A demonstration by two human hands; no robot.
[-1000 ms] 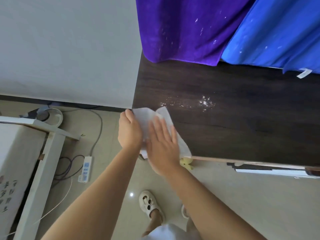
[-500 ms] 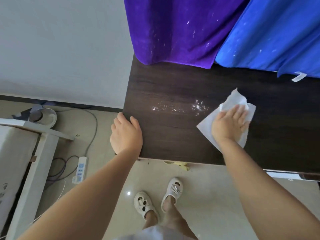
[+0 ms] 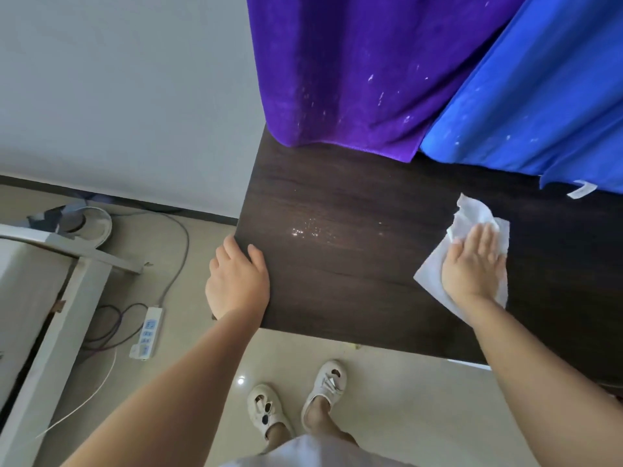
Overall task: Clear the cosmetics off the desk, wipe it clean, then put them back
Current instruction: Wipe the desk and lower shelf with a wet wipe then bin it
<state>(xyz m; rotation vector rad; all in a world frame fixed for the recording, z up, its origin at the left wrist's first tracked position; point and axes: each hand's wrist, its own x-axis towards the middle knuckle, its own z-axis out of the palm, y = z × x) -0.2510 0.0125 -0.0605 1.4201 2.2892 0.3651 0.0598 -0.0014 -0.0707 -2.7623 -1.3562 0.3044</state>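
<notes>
A dark wooden desk fills the middle of the view. My right hand lies flat, fingers straight, pressing a white tissue onto the desk's right part. My left hand rests on the desk's near left corner, thumb on top and fingers along the left edge. A patch of small glinting specks lies on the desk between the two hands. No cosmetics are in view.
A purple cloth and a blue cloth hang over the desk's back edge. On the floor to the left lie a white power strip with cables and a white frame. My feet in white shoes stand below the front edge.
My right hand slid the tissue from the desk's left corner across to the right. My left hand let go of the tissue and settled on the corner. Fewer specks show than before.
</notes>
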